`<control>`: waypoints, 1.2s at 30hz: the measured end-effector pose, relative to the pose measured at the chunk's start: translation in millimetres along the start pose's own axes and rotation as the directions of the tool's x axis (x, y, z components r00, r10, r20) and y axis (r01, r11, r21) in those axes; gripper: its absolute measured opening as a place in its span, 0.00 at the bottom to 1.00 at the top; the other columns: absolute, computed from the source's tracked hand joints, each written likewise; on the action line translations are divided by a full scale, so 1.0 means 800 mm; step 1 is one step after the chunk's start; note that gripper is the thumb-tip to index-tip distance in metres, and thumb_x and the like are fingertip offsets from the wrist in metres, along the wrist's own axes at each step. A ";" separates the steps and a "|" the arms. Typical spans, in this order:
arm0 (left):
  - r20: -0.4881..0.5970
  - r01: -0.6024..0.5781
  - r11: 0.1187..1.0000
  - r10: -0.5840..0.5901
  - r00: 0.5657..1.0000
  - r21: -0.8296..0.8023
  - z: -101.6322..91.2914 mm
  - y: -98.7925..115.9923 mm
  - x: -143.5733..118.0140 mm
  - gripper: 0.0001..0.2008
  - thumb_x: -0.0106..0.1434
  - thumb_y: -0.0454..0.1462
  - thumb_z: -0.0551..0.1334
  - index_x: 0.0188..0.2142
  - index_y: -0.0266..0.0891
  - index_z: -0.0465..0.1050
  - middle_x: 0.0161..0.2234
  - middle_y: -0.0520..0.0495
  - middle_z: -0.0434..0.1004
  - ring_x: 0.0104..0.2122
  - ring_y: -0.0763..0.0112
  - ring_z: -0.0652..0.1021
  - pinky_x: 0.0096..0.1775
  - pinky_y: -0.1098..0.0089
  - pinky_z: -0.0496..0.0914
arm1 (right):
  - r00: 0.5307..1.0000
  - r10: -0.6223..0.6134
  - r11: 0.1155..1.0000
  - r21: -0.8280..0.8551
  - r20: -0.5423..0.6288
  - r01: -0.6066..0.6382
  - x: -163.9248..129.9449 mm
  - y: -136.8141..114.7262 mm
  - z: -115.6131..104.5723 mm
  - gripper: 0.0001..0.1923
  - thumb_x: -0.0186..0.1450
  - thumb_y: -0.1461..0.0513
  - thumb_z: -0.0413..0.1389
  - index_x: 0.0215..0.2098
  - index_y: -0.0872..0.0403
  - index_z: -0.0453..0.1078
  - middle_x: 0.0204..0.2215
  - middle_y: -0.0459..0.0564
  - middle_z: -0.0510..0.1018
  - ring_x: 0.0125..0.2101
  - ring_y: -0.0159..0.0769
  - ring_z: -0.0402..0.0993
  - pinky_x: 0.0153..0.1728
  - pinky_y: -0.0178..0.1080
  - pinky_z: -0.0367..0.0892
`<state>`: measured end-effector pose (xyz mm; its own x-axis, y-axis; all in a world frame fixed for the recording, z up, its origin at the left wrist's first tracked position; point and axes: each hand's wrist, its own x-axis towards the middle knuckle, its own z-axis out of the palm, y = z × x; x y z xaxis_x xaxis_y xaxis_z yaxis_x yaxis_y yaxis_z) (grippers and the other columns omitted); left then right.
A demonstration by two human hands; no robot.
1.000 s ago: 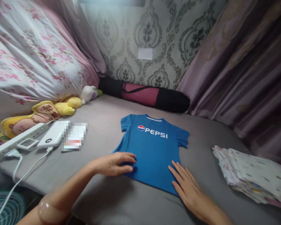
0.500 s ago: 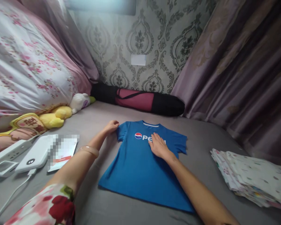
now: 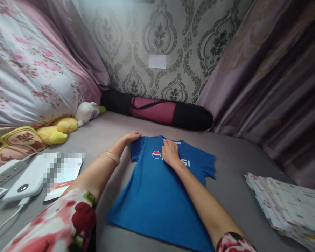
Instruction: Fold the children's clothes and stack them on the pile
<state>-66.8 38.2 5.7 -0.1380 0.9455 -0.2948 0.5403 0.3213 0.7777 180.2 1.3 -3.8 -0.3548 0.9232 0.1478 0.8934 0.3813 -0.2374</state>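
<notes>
A blue short-sleeved T-shirt [image 3: 160, 196] lies spread out front side up, with its collar away from me. Its chest bears a round red, white and blue logo and white lettering, partly covered by my right hand [image 3: 170, 152]. That hand rests on the upper chest just below the collar, its fingers slightly bent and pointing toward the neckline. At the top of the left-hand sleeve, my left hand [image 3: 132, 137] has its fingers closed on the fabric edge; the fingertips are partly hidden.
The shirt lies on a grey bed sheet [image 3: 231, 196]. A stack of folded printed cloths [image 3: 291, 206] sits at right. On the left are a white power bank [image 3: 31, 178], a phone [image 3: 64, 175], a power strip [image 3: 7, 171] and plush toys [image 3: 52, 133]. A black-and-pink long bag [image 3: 154, 110] lies against the wall.
My right hand has slid from the lettering up and left toward the collar, its fingers now more bent. My left hand has shifted right along the sleeve toward the shoulder. The view has moved slightly.
</notes>
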 end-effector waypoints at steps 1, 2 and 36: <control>0.026 0.007 1.000 -0.007 1.000 -0.009 0.002 0.003 0.003 0.15 0.57 0.47 0.60 0.35 0.37 0.73 0.34 0.44 0.80 0.37 0.63 0.78 0.36 0.70 0.71 | 0.997 -0.061 0.997 0.042 0.038 0.060 0.003 -0.015 0.004 0.23 0.71 0.62 0.39 0.60 0.57 0.63 0.61 0.58 0.65 0.61 0.42 0.57 0.60 0.45 0.50; 0.052 0.013 1.000 -0.012 0.999 -0.015 0.005 0.007 0.006 0.16 0.57 0.48 0.61 0.35 0.38 0.73 0.34 0.45 0.80 0.36 0.62 0.79 0.36 0.70 0.71 | 0.993 -0.102 0.992 0.083 0.066 0.096 0.006 -0.029 0.007 0.23 0.71 0.63 0.39 0.60 0.56 0.63 0.60 0.57 0.66 0.59 0.41 0.59 0.59 0.43 0.53; -0.243 -0.039 0.736 0.273 0.931 0.676 0.013 -0.038 -0.042 0.16 0.72 0.43 0.44 0.51 0.40 0.64 0.49 0.34 0.74 0.47 0.54 0.77 0.45 0.62 0.66 | 0.993 0.032 0.998 0.056 0.114 -0.039 0.022 -0.081 0.041 0.37 0.70 0.45 0.37 0.70 0.57 0.46 0.69 0.59 0.45 0.68 0.49 0.37 0.64 0.50 0.32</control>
<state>-69.6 -4.1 -13.8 -0.1831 0.9804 0.0726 0.9642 0.1647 0.2080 107.5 -5.8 -17.3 -0.3546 0.9345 0.0298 0.8899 0.3471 -0.2961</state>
